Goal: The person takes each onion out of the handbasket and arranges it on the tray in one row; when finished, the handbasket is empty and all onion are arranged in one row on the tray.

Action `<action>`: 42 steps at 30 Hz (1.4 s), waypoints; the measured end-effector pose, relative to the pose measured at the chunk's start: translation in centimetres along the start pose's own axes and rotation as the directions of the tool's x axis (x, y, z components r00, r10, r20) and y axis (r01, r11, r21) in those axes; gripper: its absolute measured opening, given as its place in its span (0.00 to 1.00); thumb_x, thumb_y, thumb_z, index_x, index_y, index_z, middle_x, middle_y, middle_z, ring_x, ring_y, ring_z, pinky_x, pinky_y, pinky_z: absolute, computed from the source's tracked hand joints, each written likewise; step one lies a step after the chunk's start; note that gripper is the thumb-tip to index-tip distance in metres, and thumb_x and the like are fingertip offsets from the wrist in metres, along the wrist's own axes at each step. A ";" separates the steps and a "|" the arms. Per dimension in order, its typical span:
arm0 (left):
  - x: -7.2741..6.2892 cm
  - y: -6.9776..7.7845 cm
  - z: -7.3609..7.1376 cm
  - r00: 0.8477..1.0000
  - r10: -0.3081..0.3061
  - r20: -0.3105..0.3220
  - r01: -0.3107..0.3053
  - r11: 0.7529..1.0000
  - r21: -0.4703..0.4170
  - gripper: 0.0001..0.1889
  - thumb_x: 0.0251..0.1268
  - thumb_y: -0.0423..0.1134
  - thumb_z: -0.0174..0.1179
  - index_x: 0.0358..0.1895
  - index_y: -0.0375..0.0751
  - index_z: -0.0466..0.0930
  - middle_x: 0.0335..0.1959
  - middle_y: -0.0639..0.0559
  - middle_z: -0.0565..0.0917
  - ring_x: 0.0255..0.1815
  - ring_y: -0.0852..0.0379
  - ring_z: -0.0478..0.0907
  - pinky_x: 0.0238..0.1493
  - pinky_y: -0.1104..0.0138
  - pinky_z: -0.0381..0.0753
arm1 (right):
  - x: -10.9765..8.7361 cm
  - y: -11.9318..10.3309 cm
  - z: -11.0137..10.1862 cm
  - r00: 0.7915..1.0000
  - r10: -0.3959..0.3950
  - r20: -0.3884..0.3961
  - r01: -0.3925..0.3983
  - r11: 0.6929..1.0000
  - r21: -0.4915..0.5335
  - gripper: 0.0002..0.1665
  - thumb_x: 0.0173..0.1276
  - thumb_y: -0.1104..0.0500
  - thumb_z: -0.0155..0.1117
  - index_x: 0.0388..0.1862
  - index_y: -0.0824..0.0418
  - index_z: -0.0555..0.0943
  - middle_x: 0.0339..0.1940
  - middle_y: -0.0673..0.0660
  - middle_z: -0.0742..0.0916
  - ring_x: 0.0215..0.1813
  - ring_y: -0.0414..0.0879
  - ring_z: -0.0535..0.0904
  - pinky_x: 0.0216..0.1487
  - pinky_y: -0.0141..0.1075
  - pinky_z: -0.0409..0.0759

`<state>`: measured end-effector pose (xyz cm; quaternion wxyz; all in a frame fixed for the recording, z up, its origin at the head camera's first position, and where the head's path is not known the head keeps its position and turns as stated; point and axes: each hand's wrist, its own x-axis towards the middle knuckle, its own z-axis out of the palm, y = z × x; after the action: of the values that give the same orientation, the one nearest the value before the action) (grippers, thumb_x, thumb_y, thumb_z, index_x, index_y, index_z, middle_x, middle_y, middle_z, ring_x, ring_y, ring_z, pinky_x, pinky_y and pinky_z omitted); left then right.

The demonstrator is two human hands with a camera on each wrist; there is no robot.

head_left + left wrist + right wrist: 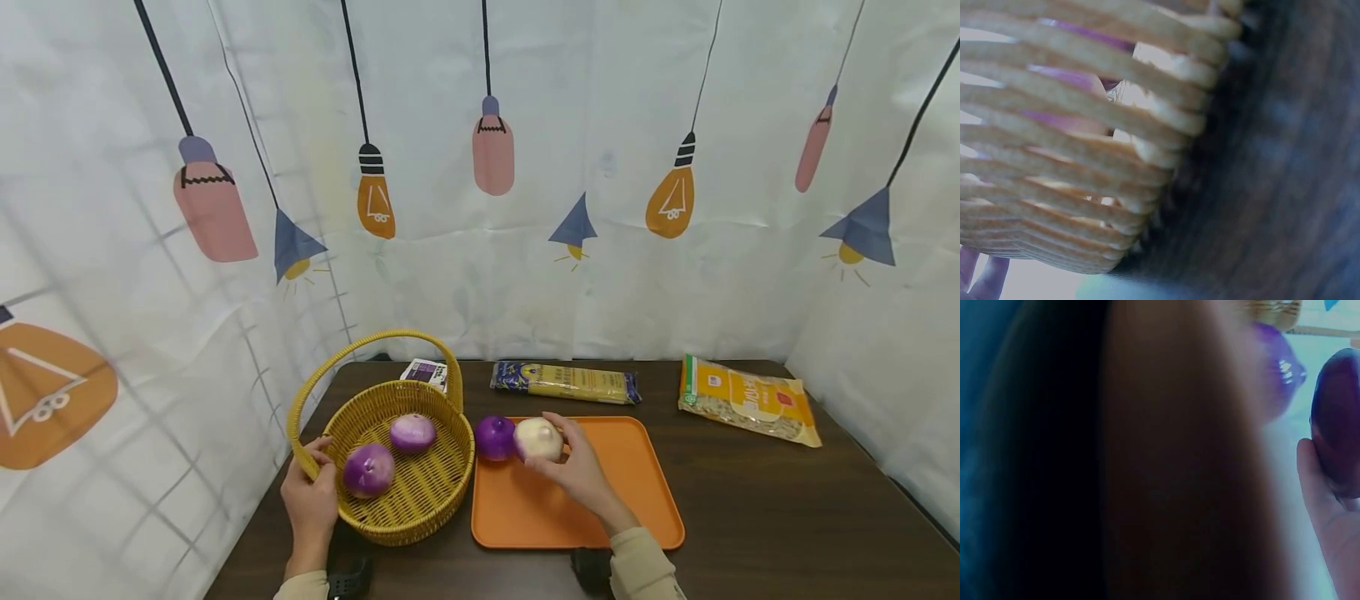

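My left hand grips the yellow woven basket at its left side, where the handle meets the rim. Inside the basket lie two purple-and-white onions, one nearer onion and one farther onion. Over the orange tray, my right hand holds a pale onion between thumb and fingers. Just left of it, a deep purple onion sits at the tray's far left corner. The left wrist view is filled by the basket's wall; the right wrist view shows the held onion partly cut off.
Behind the tray lies a long yellow-and-blue packet. An orange-and-yellow bag rests at the back right of the dark table. A small white-and-purple box stands behind the basket. A printed curtain hangs along the back and sides.
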<state>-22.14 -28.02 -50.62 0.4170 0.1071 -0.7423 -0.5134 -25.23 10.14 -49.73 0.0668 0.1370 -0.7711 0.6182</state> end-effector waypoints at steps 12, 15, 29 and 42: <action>-0.4 2.2 -0.3 1.000 0.010 0.008 -0.010 1.000 -0.021 0.02 0.59 0.20 0.52 0.32 0.23 0.74 0.47 0.37 0.84 0.52 0.55 0.75 0.46 0.81 0.65 | 0.1 1.9 -0.1 0.995 0.087 -0.042 -0.091 0.992 -0.091 0.47 0.53 0.57 0.78 0.70 0.64 0.68 0.63 0.65 0.73 0.54 0.55 0.74 0.49 0.43 0.76; -0.5 3.3 -0.5 1.000 0.021 0.017 -0.020 0.999 -0.028 0.02 0.59 0.20 0.51 0.32 0.23 0.74 0.47 0.33 0.83 0.51 0.54 0.75 0.44 0.80 0.65 | 0.2 2.1 -0.1 0.994 0.090 -0.063 -0.096 0.991 -0.096 0.47 0.53 0.58 0.78 0.70 0.64 0.68 0.63 0.66 0.74 0.53 0.56 0.76 0.47 0.42 0.77; 0.1 -0.1 -0.2 1.000 0.007 0.012 -0.008 1.000 0.005 0.03 0.58 0.20 0.53 0.30 0.28 0.74 0.49 0.42 0.85 0.57 0.49 0.75 0.47 0.81 0.65 | 0.2 2.7 -0.4 0.986 0.119 -0.116 -0.138 0.975 -0.173 0.46 0.53 0.56 0.79 0.69 0.63 0.69 0.60 0.68 0.72 0.53 0.59 0.77 0.49 0.46 0.79; -0.1 0.1 -0.2 1.000 -0.002 0.013 0.002 1.000 0.004 0.04 0.58 0.20 0.53 0.30 0.30 0.74 0.48 0.44 0.85 0.59 0.49 0.76 0.50 0.81 0.65 | 0.5 2.8 0.0 0.980 0.086 -0.178 -0.127 0.965 -0.230 0.40 0.54 0.59 0.78 0.65 0.64 0.72 0.57 0.66 0.75 0.53 0.57 0.76 0.49 0.45 0.78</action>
<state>-21.86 -28.05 -50.54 0.4114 0.1052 -0.7459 -0.5131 -26.57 10.66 -52.24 0.1137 0.0340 -0.8383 0.5322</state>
